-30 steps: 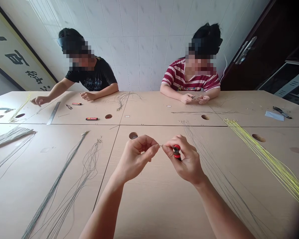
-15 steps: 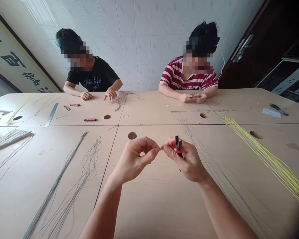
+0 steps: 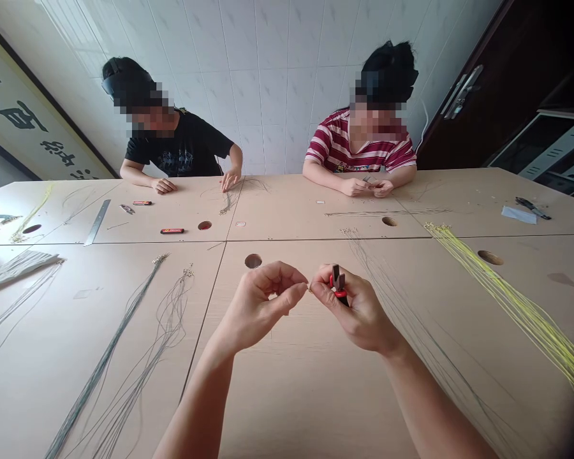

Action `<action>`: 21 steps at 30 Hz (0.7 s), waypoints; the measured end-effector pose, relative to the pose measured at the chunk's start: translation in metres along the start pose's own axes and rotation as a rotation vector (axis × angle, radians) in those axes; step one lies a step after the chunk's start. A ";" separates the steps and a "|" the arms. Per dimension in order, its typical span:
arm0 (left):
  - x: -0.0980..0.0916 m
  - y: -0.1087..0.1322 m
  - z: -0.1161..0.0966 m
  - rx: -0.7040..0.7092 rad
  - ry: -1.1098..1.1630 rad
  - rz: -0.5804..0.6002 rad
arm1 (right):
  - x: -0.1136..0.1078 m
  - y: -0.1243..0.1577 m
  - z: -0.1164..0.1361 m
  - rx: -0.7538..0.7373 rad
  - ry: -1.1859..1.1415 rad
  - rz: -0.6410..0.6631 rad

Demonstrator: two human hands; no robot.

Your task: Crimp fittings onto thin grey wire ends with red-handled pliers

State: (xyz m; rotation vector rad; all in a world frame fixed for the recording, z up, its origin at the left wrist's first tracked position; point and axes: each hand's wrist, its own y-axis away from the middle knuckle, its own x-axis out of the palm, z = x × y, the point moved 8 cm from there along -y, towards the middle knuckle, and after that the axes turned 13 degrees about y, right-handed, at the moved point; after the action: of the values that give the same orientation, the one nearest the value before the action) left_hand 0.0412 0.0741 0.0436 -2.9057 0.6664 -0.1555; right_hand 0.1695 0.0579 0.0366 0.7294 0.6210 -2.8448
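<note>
Fingertip to fingertip, my two hands meet above the middle of the table. My left hand (image 3: pixel 263 309) is closed in a pinch between thumb and forefinger; what it pinches is too small to make out. A small pair of pliers (image 3: pixel 338 285) with red-and-black handles is tucked in my right hand (image 3: pixel 361 312), jaws pointing up. The thumb and forefinger of that hand also pinch together, and a tiny gold-coloured piece (image 3: pixel 309 289) shows at their tips. Most of the pliers' handles are hidden by the palm.
Grey-green cords (image 3: pixel 117 341) and thin grey cords (image 3: pixel 155 347) lie to the left. Yellow cords (image 3: pixel 502 299) and pale thin cords (image 3: pixel 387 287) lie to the right. Across the wooden table (image 3: pixel 287 395), with its round holes, two people work. A ruler (image 3: pixel 98 222) lies far left.
The fingertips of my hands have parted slightly, and the tiny gold-coloured piece now shows. The pliers have shifted slightly. Across the table, the left person's hand has moved right onto some cords.
</note>
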 end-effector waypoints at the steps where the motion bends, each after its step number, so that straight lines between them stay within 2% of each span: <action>1: 0.000 0.000 0.000 -0.005 -0.006 -0.003 | 0.000 0.000 0.000 -0.004 0.002 -0.002; 12: 0.001 -0.001 0.000 -0.043 -0.048 -0.009 | -0.002 -0.001 0.004 0.000 0.058 -0.028; 17: 0.002 -0.001 0.002 -0.050 0.027 -0.002 | 0.001 -0.001 0.001 0.007 -0.016 -0.013; 21: 0.003 -0.002 0.002 0.004 0.113 -0.017 | 0.003 -0.001 0.001 0.032 -0.148 -0.040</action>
State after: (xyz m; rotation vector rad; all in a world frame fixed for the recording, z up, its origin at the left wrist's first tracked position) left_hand 0.0452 0.0747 0.0425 -2.9171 0.6582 -0.3253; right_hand 0.1666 0.0580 0.0362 0.5100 0.5749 -2.9180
